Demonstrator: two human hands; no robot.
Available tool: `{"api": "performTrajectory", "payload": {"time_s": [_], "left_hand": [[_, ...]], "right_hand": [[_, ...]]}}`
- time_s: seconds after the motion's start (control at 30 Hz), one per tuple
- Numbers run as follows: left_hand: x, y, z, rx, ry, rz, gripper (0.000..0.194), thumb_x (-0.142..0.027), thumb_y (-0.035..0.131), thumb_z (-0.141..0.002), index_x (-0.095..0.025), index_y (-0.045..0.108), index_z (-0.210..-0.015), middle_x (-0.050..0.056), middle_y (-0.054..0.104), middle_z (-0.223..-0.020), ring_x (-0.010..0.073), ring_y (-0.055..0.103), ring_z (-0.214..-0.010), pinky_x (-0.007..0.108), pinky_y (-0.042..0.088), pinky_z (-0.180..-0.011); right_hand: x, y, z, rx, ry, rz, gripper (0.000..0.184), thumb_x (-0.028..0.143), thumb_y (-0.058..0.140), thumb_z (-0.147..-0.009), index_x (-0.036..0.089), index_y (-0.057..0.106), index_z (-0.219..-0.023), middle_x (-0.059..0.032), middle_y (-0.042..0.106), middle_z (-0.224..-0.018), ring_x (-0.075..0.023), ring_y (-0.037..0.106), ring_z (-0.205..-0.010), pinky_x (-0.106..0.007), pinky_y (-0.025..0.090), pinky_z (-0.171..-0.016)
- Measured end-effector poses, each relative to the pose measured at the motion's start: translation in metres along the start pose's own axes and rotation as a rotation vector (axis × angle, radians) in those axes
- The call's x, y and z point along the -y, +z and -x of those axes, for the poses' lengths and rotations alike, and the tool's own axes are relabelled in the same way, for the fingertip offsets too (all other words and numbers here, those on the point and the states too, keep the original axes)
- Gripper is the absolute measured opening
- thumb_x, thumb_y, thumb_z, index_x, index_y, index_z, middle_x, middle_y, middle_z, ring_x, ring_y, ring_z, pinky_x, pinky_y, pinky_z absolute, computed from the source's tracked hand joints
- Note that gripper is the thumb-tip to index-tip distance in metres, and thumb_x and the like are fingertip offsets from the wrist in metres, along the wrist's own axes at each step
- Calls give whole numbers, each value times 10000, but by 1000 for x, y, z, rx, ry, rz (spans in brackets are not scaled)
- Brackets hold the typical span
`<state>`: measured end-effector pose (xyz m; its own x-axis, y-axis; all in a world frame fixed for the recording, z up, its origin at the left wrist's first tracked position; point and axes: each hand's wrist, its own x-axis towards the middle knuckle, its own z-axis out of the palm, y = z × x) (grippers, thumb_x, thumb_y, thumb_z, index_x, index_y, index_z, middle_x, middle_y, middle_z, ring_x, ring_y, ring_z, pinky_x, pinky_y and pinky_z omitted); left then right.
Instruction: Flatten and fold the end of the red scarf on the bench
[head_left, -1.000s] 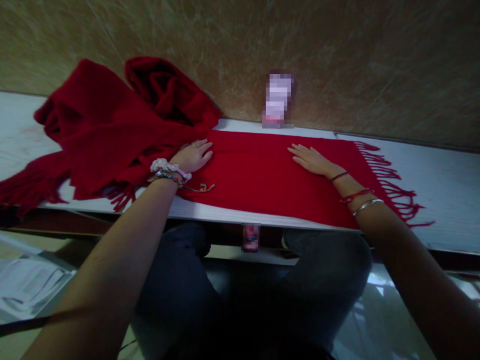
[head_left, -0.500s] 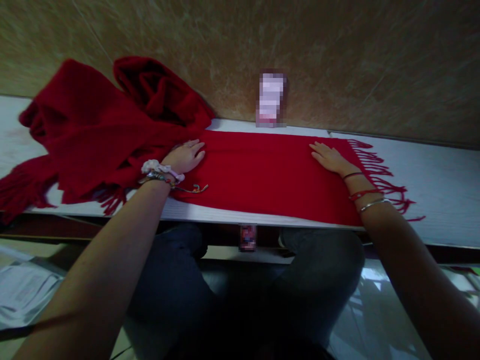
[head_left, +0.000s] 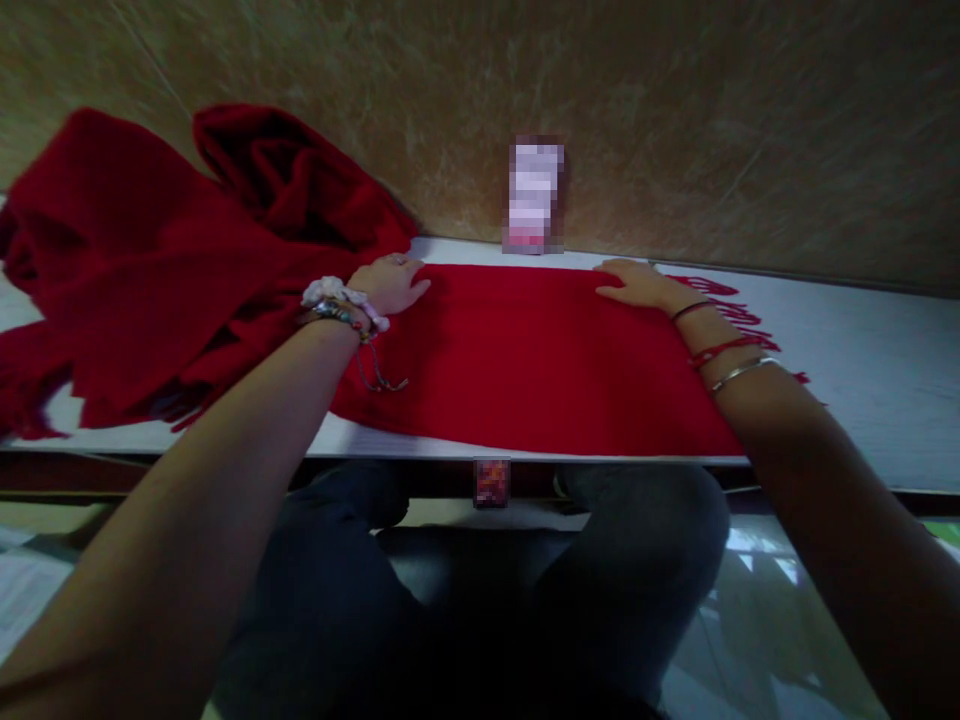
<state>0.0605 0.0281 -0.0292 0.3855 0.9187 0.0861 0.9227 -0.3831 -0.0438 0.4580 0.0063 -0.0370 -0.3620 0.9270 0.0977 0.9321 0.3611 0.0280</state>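
Head view records a red fringed scarf (head_left: 510,360) lying flat across a white table (head_left: 885,370), its soft, matte remainder heaped in folds beyond the left hand (head_left: 391,285). Both that hand and the right hand (head_left: 634,284) rest near the far edge, fingers slightly spread, the flat span between them; whether either pinches cloth cannot be determined.

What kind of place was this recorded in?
Probably a small indoor workspace, perhaps a shop or home: a narrow white wood-grain tabletop against a brown marbled wall, and a glossy, light-reflecting floor below.
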Motion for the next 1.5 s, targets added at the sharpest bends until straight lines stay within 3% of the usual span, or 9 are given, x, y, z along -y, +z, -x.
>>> {"api": "performTrajectory", "payload": {"time_s": [0.23,0.43,0.57,0.77,0.9,1.07,1.23,1.5], "left_hand": [[-9,7,-19,118,-37,-6,468,-387,324,-915,-145,449,-1295,140,438,-1344,320,431,-1209,455,406,-945],[-6,6,-24,127,-29,-22,479,-367,336,-916,-111,436,-1309,164,432,-1347,344,421,-1214,491,402,-949],[-3,7,-32,139,-32,-41,448,-361,332,-917,-155,455,-1295,128,458,-1327,323,427,-1217,474,416,-941],[-4,18,-29,29,-45,-40,429,-339,286,-921,-153,478,-1256,136,486,-1285,325,456,-1161,484,419,-889],[-5,26,-22,-82,-107,52,425,-321,269,-911,-190,472,-1260,104,484,-1289,305,431,-1187,477,365,-934],[-7,24,-19,-89,-91,48,420,-274,285,-907,-153,477,-1261,125,488,-1270,300,434,-1178,458,365,-935],[-8,17,-17,-74,-42,31,404,-229,307,-913,-161,449,-1286,109,468,-1268,265,433,-1158,416,389,-917],[-10,15,-16,-107,-30,13,394,-211,307,-903,-144,488,-1247,124,476,-1229,270,477,-1094,395,404,-878]], "right_hand": [[36,0,-38,28,-69,1,440,318,438,-826,129,562,-1204,-111,577,-1242,-277,512,-1152,-428,392,-995],[23,16,-49,45,-7,29,457,301,424,-816,104,566,-1204,-121,593,-1220,-296,526,-1129,-453,403,-973],[13,20,-54,36,-10,19,469,325,413,-815,119,571,-1205,-112,602,-1207,-294,529,-1120,-453,407,-967],[16,31,-48,-83,9,-33,456,310,372,-823,143,581,-1193,-105,618,-1173,-292,532,-1105,-470,401,-972],[26,39,-36,-215,124,-84,464,297,290,-865,118,563,-1195,-133,600,-1169,-287,514,-1115,-480,382,-986],[31,40,-31,-246,192,-76,446,264,304,-855,89,559,-1177,-162,588,-1160,-295,510,-1103,-484,372,-986],[27,42,-33,-302,208,-70,408,277,328,-839,139,587,-1123,-167,604,-1090,-325,519,-1056,-526,391,-937],[28,37,-28,-361,211,-61,277,225,412,-769,163,602,-961,-144,618,-950,-288,547,-921,-449,471,-815]]}}
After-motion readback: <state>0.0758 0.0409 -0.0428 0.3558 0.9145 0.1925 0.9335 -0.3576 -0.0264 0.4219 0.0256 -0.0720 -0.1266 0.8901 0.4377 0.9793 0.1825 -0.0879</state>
